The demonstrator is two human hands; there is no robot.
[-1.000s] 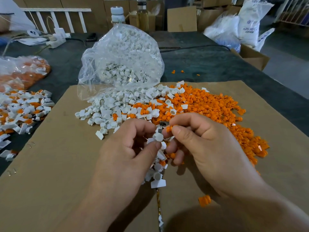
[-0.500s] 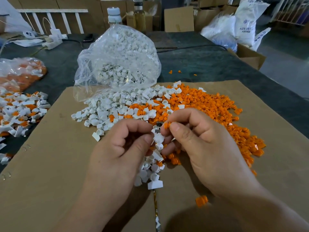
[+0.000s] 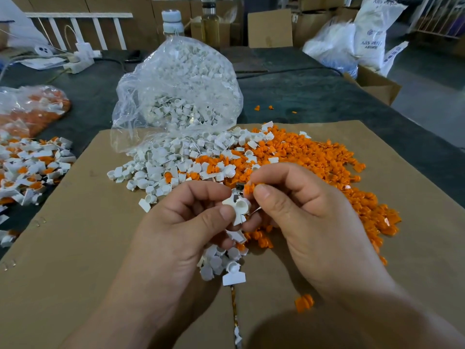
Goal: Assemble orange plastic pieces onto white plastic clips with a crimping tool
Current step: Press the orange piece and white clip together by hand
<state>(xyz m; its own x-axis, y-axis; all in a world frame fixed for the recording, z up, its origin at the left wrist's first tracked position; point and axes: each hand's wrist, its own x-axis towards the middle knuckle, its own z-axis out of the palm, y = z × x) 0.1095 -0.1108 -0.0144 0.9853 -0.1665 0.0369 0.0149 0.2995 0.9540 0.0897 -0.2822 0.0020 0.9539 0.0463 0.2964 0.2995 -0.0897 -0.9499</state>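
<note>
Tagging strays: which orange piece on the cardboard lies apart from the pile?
The lone orange piece nearest the camera, on bare cardboard; the others there sit in or against the orange pile.

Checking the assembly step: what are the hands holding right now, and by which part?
The left hand pinches a white clip by its edge. The right hand pinches an orange piece between thumb and forefinger tips.

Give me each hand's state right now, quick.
Left hand: closed, pinching a white clip.
Right hand: closed, pinching an orange piece.
</note>
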